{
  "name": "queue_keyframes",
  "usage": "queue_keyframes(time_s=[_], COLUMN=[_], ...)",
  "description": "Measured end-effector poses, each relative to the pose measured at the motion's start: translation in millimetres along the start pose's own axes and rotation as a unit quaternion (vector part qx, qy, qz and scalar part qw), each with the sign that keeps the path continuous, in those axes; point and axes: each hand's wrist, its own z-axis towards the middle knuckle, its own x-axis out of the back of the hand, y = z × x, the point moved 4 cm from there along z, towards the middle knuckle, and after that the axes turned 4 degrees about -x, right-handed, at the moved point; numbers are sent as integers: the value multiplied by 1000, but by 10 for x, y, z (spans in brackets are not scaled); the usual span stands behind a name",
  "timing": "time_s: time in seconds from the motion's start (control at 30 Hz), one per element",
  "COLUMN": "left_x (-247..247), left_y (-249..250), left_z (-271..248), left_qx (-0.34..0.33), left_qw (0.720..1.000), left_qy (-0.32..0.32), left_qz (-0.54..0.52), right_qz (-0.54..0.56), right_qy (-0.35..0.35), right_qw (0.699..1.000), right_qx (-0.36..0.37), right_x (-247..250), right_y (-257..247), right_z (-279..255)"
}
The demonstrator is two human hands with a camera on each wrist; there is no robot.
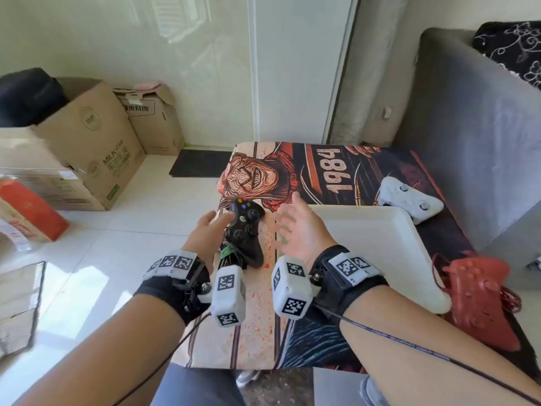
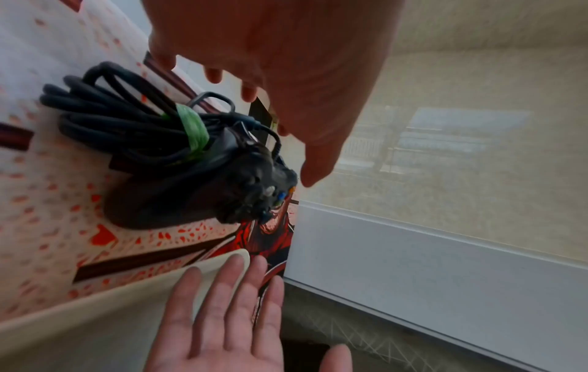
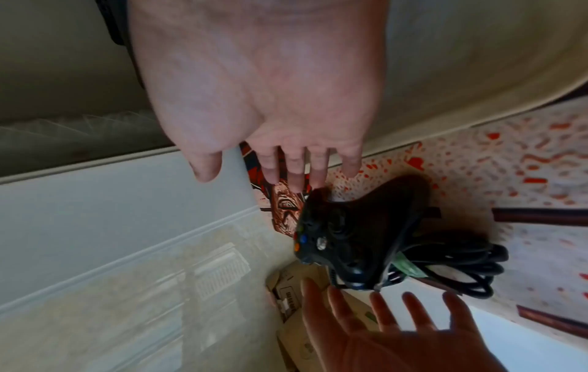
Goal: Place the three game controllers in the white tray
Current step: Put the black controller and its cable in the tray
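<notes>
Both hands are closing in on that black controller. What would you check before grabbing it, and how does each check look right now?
1. Both hands free: ok. The left hand and right hand are open and hold nothing.
2. Black controller reachable: ok. It lies on the printed mat between the two hands.
3. Its cable bundle tidy: ok. It is coiled and bound with a green tie.
4. White tray has room: ok, as far as its interior shows.
5. Other controllers out of the way: ok. The white controller and red controller lie beyond the tray.
6. Firm contact on the controller: cannot tell.
</notes>
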Motion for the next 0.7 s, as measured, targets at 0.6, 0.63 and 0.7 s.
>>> queue_keyframes(time_s=[0.6,0.63,0.7], left_x=[-19,-26,-45], left_y=[-222,-210,-153], left_z=[193,169,105], left_qx=[6,2,-11], left_qw=[1000,999,998], left_qy=[-16,-21,-31], left_qz=[-27,-38,-50], right_qz=[46,54,53], right_qy=[-28,-31,-36], right_qw=[990,990,990], right_qx=[-130,-130,-122], right_x=[-223,-224,-224], right_y=[528,535,521], right_z=[355,331,270])
